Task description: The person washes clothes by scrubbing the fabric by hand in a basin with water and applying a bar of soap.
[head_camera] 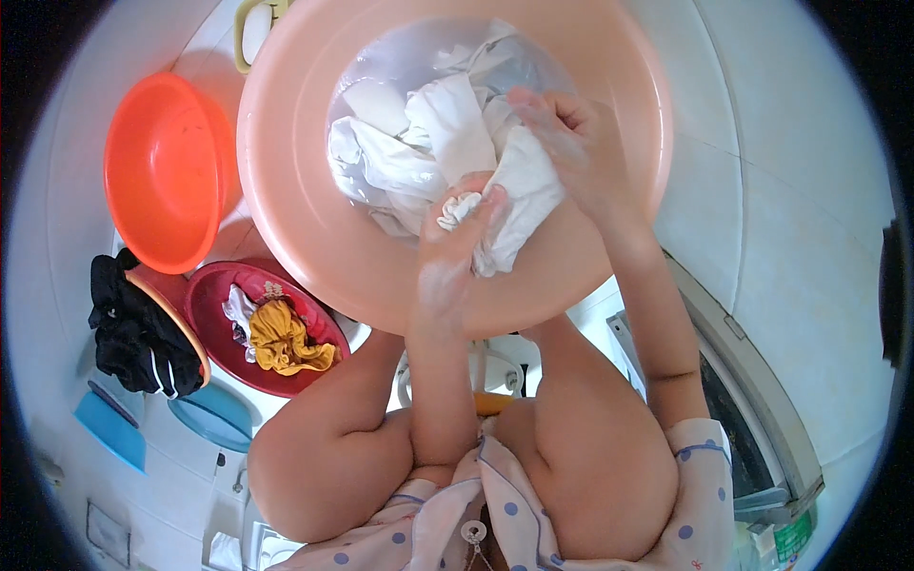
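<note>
My left hand (453,250) is closed around a bunched white cloth (528,189), and a gathered bit of it pokes out between thumb and fingers. Over the right part of the wide peach plastic basin (293,178), my right hand (585,146) has curled fingers against the same cloth. Whether those fingers grip it is hard to make out. Whitish suds coat both hands. More wet white fabric (385,168) lies heaped in the cloudy water (400,57), partly under the surface.
Left of the basin stand an orange basin (164,171), a dark red basin (207,328) holding a mustard cloth (275,335), and a container heaped with black clothes (143,328). A soap dish (240,43) with white soap sits at upper left. A grey-framed panel (742,385) borders the right.
</note>
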`<state>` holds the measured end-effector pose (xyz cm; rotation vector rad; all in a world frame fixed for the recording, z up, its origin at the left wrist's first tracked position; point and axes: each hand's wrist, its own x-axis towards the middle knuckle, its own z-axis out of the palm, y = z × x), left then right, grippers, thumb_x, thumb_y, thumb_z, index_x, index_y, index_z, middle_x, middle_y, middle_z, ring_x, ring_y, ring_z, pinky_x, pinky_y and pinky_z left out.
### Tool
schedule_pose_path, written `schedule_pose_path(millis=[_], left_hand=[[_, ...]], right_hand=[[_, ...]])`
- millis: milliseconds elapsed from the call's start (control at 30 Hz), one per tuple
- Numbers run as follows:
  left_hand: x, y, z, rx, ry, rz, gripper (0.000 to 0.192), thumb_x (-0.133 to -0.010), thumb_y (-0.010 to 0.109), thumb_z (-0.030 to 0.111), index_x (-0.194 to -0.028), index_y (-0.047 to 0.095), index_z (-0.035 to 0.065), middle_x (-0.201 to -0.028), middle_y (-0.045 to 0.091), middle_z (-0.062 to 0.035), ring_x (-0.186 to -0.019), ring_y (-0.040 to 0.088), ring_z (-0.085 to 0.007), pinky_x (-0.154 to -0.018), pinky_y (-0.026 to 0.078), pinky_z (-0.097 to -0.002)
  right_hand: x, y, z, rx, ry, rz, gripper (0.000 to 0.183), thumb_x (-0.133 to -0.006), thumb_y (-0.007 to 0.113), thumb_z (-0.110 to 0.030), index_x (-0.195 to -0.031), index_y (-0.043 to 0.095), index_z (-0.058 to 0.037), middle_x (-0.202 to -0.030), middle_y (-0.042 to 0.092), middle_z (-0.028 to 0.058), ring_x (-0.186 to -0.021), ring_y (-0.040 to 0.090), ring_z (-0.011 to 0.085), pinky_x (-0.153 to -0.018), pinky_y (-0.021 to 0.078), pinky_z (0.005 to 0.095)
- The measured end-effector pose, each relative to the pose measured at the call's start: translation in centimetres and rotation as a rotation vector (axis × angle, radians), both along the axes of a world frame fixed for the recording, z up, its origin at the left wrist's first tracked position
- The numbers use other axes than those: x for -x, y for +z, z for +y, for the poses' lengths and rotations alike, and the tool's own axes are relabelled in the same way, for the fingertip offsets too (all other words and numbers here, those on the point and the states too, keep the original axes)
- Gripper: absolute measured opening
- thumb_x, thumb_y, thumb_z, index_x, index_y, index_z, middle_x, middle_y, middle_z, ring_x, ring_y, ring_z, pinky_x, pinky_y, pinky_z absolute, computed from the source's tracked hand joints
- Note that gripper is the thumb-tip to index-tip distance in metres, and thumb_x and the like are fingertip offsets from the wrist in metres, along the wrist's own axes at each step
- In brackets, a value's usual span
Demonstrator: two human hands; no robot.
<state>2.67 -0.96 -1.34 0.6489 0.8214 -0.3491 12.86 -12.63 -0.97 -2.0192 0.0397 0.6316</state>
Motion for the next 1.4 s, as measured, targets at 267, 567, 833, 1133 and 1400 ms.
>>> schedule_pose_path(millis=[267, 567, 833, 1133, 1400], left_hand=[[2.9, -4.0, -2.8, -0.736, 0.109, -0.481, 0.044, -0.082, 0.051, 0.027, -0.112, 0.041, -0.0044, -0.101, 0.049, -0.0097, -0.096, 0.047, -0.0145, -0.083, 0.038, -0.0269], [4.4, -6.6, -1.2, 0.458, 0.41, -0.508, 0.044, -0.084, 0.045, 0.026, -0.117, 0.038, -0.0028, -0.109, 0.049, -0.0095, -0.1, 0.048, -0.0203, -0.085, 0.04, -0.0317], [1.7, -3.2, -1.9, 0.277, 0.395, -0.026, 0.046, -0.086, 0.044, 0.026, -0.119, 0.035, -0.0039, -0.111, 0.047, -0.0113, -0.099, 0.049, -0.0192, -0.083, 0.041, -0.0309], [1.0, -2.2, -1.5, 0.322, 0.405, -0.006, 0.038, -0.084, 0.047, 0.031, -0.107, 0.045, 0.0004, -0.099, 0.055, -0.0094, -0.088, 0.055, -0.0194, -0.081, 0.045, -0.0325], [-0.1, 2.9, 2.4, 0.269, 0.265, -0.122, 0.031, -0.081, 0.052, 0.021, -0.102, 0.047, -0.002, -0.091, 0.056, -0.0096, -0.079, 0.057, -0.0163, -0.071, 0.047, -0.0275]], right_hand=[[5.2, 0.0, 3.9, 0.146, 0.543, -0.735, 0.027, -0.077, 0.049, -0.027, -0.062, 0.058, -0.0066, -0.053, 0.054, 0.0084, -0.051, 0.054, 0.0208, -0.049, 0.0417, 0.032], [5.8, -0.4, 2.5, 0.231, 0.691, -0.35, 0.016, -0.075, 0.049, -0.02, -0.083, 0.059, -0.0107, -0.067, 0.057, 0.0067, -0.062, 0.055, 0.0222, -0.054, 0.0423, 0.0317], [8.2, 0.1, 2.8, 0.255, 0.765, -0.547, 0.023, -0.078, 0.046, -0.022, -0.096, 0.056, -0.0125, -0.076, 0.059, 0.0053, -0.071, 0.056, 0.0201, -0.062, 0.0434, 0.0301], [3.9, -2.2, 2.4, 0.097, 0.364, -0.525, 0.033, -0.082, 0.045, -0.035, -0.068, 0.056, -0.0068, -0.062, 0.054, 0.0098, -0.052, 0.052, 0.0205, -0.05, 0.0412, 0.0335], [1.1, 4.1, 1.1, -0.072, 0.623, 0.099, 0.036, -0.077, 0.052, -0.042, -0.081, 0.06, -0.0071, -0.064, 0.054, 0.0089, -0.064, 0.053, 0.0215, -0.063, 0.0407, 0.0302]])
